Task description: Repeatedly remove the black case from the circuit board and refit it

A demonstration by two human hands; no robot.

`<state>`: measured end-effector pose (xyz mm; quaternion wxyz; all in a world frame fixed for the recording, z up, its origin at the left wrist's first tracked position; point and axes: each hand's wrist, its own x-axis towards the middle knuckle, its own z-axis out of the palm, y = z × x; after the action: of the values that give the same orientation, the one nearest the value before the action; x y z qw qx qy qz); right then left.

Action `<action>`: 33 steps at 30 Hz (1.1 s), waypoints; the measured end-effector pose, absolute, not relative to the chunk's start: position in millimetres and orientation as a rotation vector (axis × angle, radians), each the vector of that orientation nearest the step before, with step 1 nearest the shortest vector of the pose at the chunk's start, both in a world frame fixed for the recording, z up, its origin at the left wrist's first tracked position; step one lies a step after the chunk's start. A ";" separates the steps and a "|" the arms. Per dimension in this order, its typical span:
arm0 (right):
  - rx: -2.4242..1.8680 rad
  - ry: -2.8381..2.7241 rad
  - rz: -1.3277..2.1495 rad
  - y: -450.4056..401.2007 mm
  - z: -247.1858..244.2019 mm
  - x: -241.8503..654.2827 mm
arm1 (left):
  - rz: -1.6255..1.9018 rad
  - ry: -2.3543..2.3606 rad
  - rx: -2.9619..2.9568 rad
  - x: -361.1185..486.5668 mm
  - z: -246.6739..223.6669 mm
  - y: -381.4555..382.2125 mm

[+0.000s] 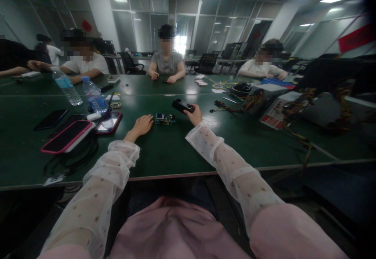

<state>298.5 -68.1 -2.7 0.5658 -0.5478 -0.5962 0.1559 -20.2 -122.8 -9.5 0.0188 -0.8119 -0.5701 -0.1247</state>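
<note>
Fingers of the right hand (196, 115) pinch one end of a black rectangular device (181, 105), while those of the left hand (142, 125) lie extended and slightly parted, palm down, gripping nothing, as I follow remotely through the head camera. Beneath them spreads a green tabletop (164, 153), with a co-worker in a grey shirt (168, 64) seated across it. At right, a labelled power supply unit (274, 112) sits beside a tangle of wires (249, 102); I judge that the sheer right sleeve (235, 163) could snag those leads if the arm swung wide. At left, a water bottle (95, 98) stands close to a red-rimmed phone (108, 123); a stray knock from the left forearm could tip it and, were the cap loose, wet the electronics. The black device, held only at its right-hand end, might pivot or slip from so short a grip and strike what lies near; whether its free end touches the table, I cannot tell. Smallest in the row, a bare circuit board (166, 119) rests between the hands, just beside the left fingertips. A careless nudge could slide it, and pressure on its exposed parts or its tiny display (160, 116) could, in my view, damage them.
</note>
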 end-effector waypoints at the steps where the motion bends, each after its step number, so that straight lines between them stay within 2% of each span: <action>1: -1.204 -1.428 0.424 -70.5 1.3 293.6 | -0.385 -1.768 -2.520 -20.1 -9.4 -122.9; 4: -0.977 -1.566 0.605 -82.0 12.4 277.4 | -0.385 -1.762 -2.509 -19.6 -9.6 -123.0; 8: -0.853 -1.734 0.674 -97.0 18.5 263.8 | -0.395 -1.763 -2.491 -19.4 -11.6 -122.7; 25: -0.959 -1.994 0.547 -110.9 17.4 262.6 | -0.417 -1.755 -2.502 -20.3 -12.9 -121.7; 33: -0.979 -2.076 0.628 -108.9 6.5 263.3 | -0.405 -1.772 -2.499 -17.4 -9.5 -122.8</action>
<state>263.3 -108.9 6.5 0.3720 -0.3820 -0.8098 0.2449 -17.4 -122.8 -9.5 0.0256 -0.8084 -0.5732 -0.1311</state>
